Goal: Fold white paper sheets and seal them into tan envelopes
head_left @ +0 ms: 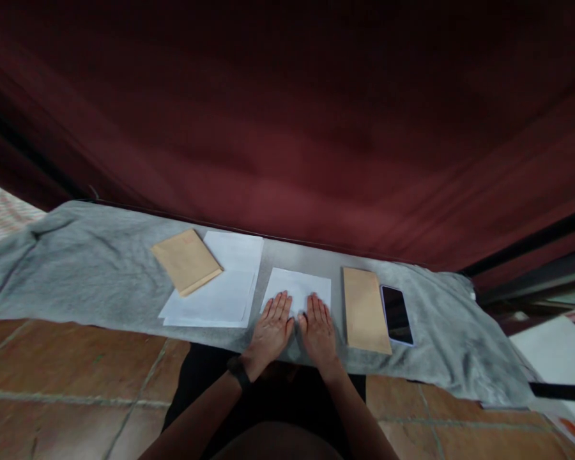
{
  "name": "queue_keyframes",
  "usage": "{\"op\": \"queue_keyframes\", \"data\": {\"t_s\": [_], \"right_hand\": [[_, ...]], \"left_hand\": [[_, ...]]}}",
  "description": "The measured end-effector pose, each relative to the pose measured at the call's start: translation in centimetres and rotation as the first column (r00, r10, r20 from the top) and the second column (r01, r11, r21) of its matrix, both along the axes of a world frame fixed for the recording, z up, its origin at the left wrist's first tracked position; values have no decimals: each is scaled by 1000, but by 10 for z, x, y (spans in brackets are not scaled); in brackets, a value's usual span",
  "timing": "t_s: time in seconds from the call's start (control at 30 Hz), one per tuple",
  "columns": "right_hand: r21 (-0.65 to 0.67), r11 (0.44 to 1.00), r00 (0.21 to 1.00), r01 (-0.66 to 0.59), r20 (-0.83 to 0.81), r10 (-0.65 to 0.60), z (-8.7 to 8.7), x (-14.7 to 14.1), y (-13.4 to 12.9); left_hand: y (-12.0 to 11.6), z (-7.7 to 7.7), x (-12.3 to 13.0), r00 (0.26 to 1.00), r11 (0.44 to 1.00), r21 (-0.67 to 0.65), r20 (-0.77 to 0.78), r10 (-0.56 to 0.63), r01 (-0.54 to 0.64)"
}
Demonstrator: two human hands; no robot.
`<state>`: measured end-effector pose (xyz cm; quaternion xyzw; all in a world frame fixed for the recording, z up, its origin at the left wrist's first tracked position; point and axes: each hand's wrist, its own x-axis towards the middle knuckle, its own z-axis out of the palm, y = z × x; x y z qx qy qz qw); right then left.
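Observation:
A white sheet of paper (299, 282), which looks folded, lies on the grey cloth in front of me. My left hand (274, 324) rests flat on its lower left part, fingers stretched out. On the lower right part lies my right hand (317, 327), also flat with its fingers extended. The thumbs point toward each other near the sheet's lower edge, which the hands partly hide. To the left are several larger white sheets (225, 297) with a brown envelope (186, 259) on top. Right of my hands is a second brown envelope (364, 310).
A smartphone (397, 314) lies beside the right-hand envelope. Grey cloth (100, 275) covers the long narrow table. A dark red curtain (287, 160) hangs right behind it. Tiled floor (76, 377) shows below. At the far right is a white board-like surface (560, 358).

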<state>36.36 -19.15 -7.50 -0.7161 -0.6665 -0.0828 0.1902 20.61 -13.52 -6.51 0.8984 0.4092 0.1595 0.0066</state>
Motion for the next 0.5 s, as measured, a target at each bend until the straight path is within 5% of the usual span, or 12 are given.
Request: {"op": "queue_keyframes", "data": {"t_s": [0.33,0.5], "right_hand": [[29,995,995,92,24,-93,-5,10,-16],[8,996,995,93,18,-93,-4,11,-19]], "left_hand": [[-9,1,-11,999,999,32,36,27,-28],[-18,12,2,994,994,4,2,-108,108]]}}
